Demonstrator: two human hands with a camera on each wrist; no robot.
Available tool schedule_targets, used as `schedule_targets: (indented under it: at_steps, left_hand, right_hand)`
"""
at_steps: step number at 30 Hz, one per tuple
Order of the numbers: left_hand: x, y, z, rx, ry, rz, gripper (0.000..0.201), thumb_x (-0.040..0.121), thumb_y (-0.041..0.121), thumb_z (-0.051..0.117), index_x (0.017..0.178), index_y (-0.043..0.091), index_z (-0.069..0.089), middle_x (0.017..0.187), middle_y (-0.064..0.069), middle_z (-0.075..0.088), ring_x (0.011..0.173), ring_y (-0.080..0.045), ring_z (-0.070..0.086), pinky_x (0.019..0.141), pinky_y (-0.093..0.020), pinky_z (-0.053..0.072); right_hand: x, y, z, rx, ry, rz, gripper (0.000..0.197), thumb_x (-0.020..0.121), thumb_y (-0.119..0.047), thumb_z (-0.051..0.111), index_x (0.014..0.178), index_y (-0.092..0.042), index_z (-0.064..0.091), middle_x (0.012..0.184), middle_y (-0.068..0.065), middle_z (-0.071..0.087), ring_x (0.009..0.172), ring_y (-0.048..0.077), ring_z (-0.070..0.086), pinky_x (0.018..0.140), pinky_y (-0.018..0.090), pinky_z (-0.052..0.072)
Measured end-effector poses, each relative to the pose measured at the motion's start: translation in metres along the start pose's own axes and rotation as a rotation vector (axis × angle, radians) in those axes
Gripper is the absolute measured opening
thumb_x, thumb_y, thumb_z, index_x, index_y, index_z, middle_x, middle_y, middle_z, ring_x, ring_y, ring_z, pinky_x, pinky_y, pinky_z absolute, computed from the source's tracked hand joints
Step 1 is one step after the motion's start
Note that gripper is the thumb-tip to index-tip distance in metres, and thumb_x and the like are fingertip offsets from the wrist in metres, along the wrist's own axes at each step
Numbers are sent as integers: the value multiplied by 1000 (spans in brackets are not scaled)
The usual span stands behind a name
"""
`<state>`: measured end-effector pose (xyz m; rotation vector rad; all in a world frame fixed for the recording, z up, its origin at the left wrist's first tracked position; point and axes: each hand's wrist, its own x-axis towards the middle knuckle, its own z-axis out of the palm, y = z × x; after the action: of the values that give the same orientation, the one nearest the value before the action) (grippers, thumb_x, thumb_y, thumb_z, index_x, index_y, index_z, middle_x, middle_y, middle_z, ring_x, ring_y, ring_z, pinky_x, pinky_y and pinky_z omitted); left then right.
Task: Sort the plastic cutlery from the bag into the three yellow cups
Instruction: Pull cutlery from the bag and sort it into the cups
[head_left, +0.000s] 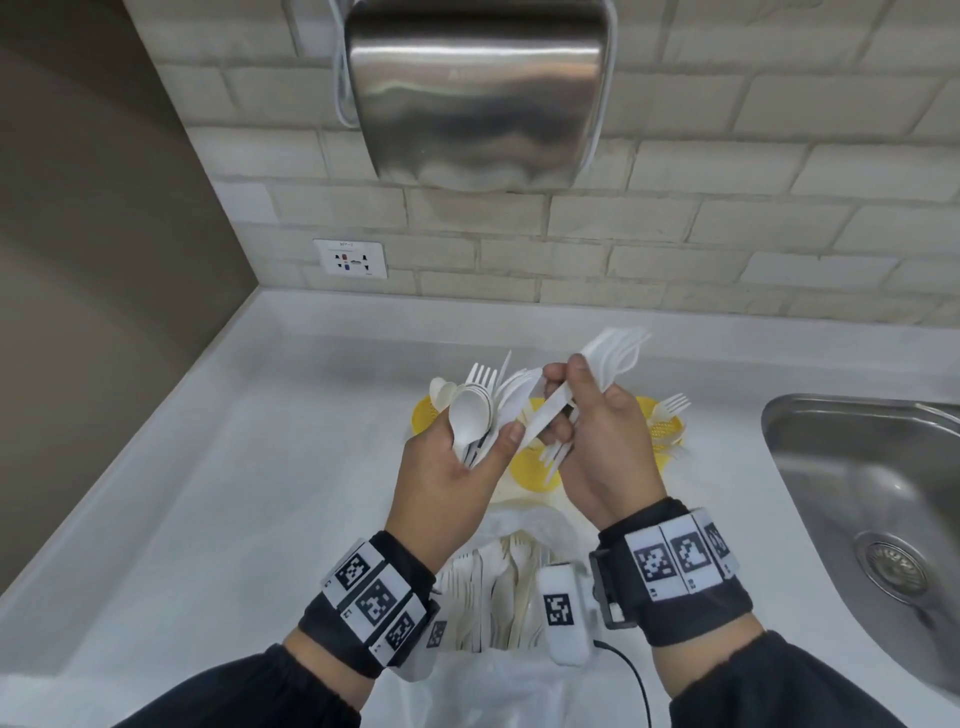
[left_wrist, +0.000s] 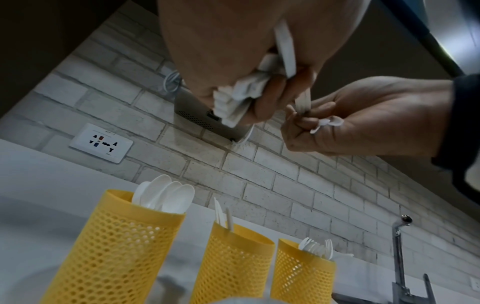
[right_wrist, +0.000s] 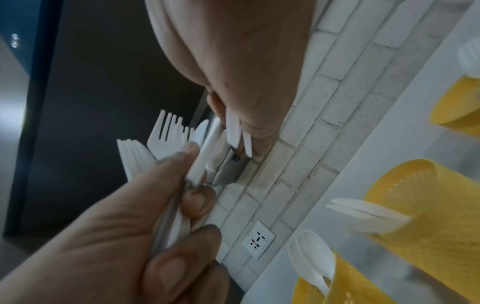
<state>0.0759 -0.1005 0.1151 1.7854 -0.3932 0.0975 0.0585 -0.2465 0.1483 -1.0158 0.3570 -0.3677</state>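
Observation:
My left hand (head_left: 480, 447) grips a mixed bundle of white plastic cutlery (head_left: 475, 405), with spoons, forks and knives fanned upward. My right hand (head_left: 569, 387) holds a bunch of forks (head_left: 618, 353) in its palm, and its thumb and fingers pinch a knife (head_left: 540, 415) that sticks out of the left bundle. Both hands hover over the three yellow mesh cups. The left cup (left_wrist: 122, 246) holds spoons, the middle cup (left_wrist: 233, 265) knives, the right cup (left_wrist: 303, 273) forks. The plastic bag (head_left: 519, 582) with more cutlery lies under my wrists.
A steel sink (head_left: 872, 499) is set into the white counter (head_left: 234, 493) at the right, with a tap (left_wrist: 400, 246) behind it. A metal box (head_left: 478, 93) hangs on the brick wall, beside a socket (head_left: 352, 258). A black cable (head_left: 631, 675) runs near the bag.

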Motion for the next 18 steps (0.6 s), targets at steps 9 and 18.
schedule_targets:
  at_steps: [9, 18]
  left_hand:
    - [6, -7, -3, 210, 87, 104, 18, 97, 51, 61, 96, 33, 61, 76, 14, 63, 71, -7, 60, 64, -22, 46]
    - [5, -7, -4, 295, 72, 174, 22, 94, 34, 70, 109, 35, 54, 87, 12, 69, 76, -18, 65, 66, -36, 54]
  right_hand:
    - [-21, -6, -5, -322, 79, -282, 36, 105, -39, 44, 77, -19, 54, 53, -2, 43, 56, 21, 42, 57, 32, 41]
    - [-33, 0, 20, -207, -98, -75, 19, 95, -23, 72, 82, -12, 64, 48, -6, 38, 40, 12, 30, 43, 22, 26]
